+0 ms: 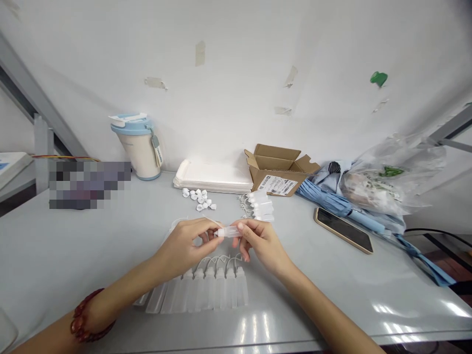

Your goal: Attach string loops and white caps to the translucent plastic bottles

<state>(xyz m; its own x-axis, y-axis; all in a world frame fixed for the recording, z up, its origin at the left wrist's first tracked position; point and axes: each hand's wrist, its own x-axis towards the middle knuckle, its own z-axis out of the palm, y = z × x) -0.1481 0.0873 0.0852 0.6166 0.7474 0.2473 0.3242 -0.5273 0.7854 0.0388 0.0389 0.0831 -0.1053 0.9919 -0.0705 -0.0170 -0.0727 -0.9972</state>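
A small translucent squeeze bottle [231, 231] with a white pointed top lies sideways between my hands, above the table. My right hand [262, 241] pinches its body between thumb and fingers. My left hand [188, 243] is closed at the nozzle end, thumb and fingertips on the white top. Below them, a row of similar bottles [209, 290] lies on the table, with thin curved tubes at their tops. Several more bottles [262, 206] lie beyond my right hand. A loose group of small white caps [201, 195] sits behind my left hand.
At the back stand a stack of white padded envelopes [216, 177], an open cardboard box [278, 172] and a cream tumbler [140, 152]. To the right lie a phone [342, 229], a folded blue umbrella [328, 199] and a plastic bag [391, 182]. A blurred-out item [90, 184] is at left.
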